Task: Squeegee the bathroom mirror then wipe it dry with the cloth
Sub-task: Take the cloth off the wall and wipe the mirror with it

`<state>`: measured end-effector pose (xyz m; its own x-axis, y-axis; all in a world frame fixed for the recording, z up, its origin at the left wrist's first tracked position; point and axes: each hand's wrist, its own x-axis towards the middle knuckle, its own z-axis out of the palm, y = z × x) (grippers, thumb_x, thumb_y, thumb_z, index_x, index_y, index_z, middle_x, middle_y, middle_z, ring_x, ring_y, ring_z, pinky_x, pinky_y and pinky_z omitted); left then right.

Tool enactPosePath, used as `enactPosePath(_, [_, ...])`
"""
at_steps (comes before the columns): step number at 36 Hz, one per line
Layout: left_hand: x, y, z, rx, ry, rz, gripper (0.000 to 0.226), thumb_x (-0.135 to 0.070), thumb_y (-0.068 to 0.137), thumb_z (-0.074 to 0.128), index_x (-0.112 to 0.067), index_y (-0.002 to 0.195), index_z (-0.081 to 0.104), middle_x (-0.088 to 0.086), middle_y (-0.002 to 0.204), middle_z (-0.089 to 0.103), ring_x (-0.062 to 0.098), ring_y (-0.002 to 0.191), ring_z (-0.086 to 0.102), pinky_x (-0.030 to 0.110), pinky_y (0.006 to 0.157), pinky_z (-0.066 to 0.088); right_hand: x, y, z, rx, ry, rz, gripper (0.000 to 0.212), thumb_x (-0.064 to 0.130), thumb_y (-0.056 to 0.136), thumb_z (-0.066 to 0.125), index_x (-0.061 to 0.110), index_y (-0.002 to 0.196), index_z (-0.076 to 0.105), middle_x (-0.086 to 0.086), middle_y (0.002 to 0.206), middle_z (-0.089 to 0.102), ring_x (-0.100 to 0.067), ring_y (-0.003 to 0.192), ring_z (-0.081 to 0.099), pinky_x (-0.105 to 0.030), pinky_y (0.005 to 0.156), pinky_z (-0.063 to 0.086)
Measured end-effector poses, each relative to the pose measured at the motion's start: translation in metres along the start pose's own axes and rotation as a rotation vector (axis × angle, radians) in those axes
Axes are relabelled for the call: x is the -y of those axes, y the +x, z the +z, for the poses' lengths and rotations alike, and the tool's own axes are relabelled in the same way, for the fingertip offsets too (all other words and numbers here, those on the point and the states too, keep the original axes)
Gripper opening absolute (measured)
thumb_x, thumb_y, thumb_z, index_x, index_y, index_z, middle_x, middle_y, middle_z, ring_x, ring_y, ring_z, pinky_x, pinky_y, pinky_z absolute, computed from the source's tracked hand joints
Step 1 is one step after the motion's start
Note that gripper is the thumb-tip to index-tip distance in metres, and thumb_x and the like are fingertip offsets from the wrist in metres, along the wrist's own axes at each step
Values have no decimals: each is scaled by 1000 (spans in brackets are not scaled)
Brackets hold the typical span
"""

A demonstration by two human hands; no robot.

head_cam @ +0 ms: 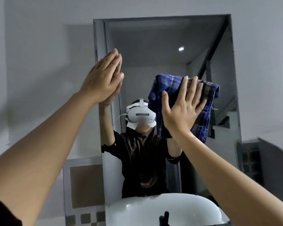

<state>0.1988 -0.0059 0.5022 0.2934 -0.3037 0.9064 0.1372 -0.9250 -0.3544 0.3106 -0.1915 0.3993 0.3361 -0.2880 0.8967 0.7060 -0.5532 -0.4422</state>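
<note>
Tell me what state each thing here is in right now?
Left hand: open, flat against the mirror's left edge.
Right hand: open, pressing the cloth to the glass.
Cloth: bunched, flattened on the mirror.
Mirror: upright on the wall.
Sink: nothing seen in it.

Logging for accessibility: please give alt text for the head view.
The right hand presses a blue checked cloth flat against the bathroom mirror, while the left hand rests open on the mirror's left edge. A white sink sits below.
</note>
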Motion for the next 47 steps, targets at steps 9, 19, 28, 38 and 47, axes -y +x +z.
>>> enactPosePath(9, [8, 2, -8, 44, 2, 61, 60, -37, 95, 42, -6, 144, 27, 8, 155, 21, 22, 142, 21, 36, 115, 21, 70, -72, 32, 125, -7, -333, 74, 60, 87, 35, 20, 148, 20, -8, 157, 14, -28, 144, 13, -51, 116, 2])
enactPosePath(19, [-25, -16, 16, -17, -42, -91, 58, -27, 97, 37, -11, 148, 14, 6, 158, 5, 17, 145, 2, 32, 116, 0, -51, -46, -13, 254, -204, -851, 71, 62, 85, 40, 23, 144, 33, -4, 153, 27, -24, 142, 23, -48, 116, 12])
enactPosePath(28, [-33, -48, 23, -17, -67, -78, 58, -28, 97, 39, -12, 148, 15, 4, 158, 8, 17, 145, 3, 31, 115, 0, -97, -77, -25, 16, -61, 184, 76, 62, 85, 25, 22, 149, 10, -1, 159, 7, -18, 146, 1, -49, 117, 2])
enactPosePath(38, [-48, -78, 27, 46, -82, -134, 59, -30, 98, 35, -13, 149, 10, 4, 158, 3, 18, 145, -2, 32, 116, -3, 33, -175, 27, 304, 2, -407, 70, 58, 87, 38, 23, 147, 25, -3, 156, 18, -24, 141, 20, -48, 117, 5])
enactPosePath(47, [-60, -115, 36, 52, -15, -117, 58, -29, 98, 34, -12, 149, 12, 7, 158, 7, 20, 145, 2, 27, 115, -6, -62, -178, 5, 412, -91, -994, 64, 52, 84, 48, 25, 141, 38, 1, 152, 29, -19, 141, 25, -45, 115, 15])
